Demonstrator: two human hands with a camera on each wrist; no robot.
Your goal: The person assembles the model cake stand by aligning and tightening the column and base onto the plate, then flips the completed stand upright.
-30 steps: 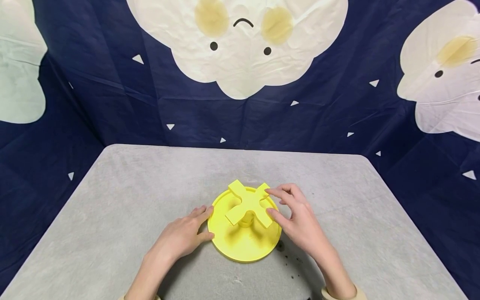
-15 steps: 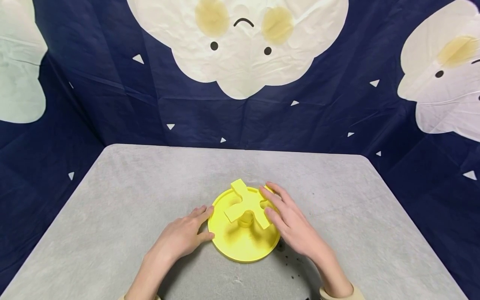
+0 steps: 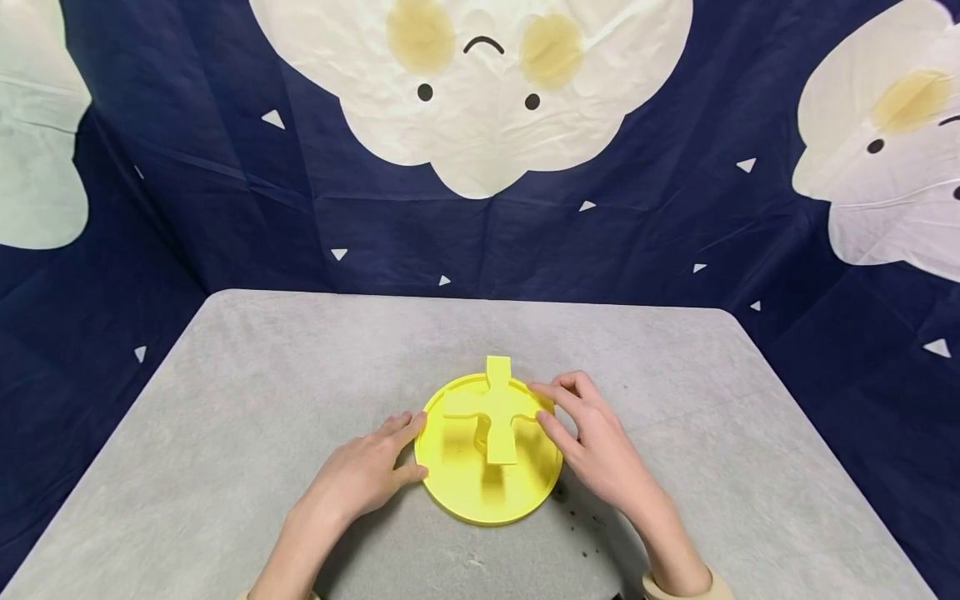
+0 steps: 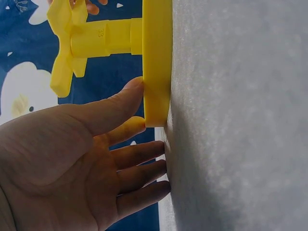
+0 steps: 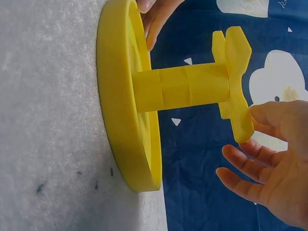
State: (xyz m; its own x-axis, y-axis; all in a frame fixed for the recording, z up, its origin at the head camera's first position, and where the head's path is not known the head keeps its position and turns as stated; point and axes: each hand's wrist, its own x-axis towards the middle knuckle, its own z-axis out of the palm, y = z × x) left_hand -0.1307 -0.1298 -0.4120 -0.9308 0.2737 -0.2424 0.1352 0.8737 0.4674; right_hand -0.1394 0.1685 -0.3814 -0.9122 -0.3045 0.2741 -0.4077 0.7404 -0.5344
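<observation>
Evidently, from the head view, we have a yellow cross-shaped handle point(image 3: 499, 417) standing over a yellow round rimmed base point(image 3: 491, 502) toward six o'clock on a mottled grey tabletop point(image 3: 285, 375). Our left hand point(image 3: 367, 467) meets the rim at nine to ten o'clock; our right hand point(image 3: 592, 425) is at the handle's three o'clock arm. We judge the step in hand to be turning the handle while bracing the base; more turning would call for a steady base and, likely, a fresh hold on another arm. Dark specks point(image 3: 559, 493) dot the tabletop off the base's four o'clock side. Beyond, toward twelve o'clock, hangs a navy backdrop point(image 3: 420, 233) with white cloud prints point(image 3: 483, 137) and small triangles.

By the left wrist view, our left thumb and index finger touch the rim, the other fingers spread near the tabletop. A stepped stem point(image 4: 118, 37) joins handle and base.

Through the right wrist view, our right thumb and fingertips pinch one arm's end; the lower two fingers stay clear.
</observation>
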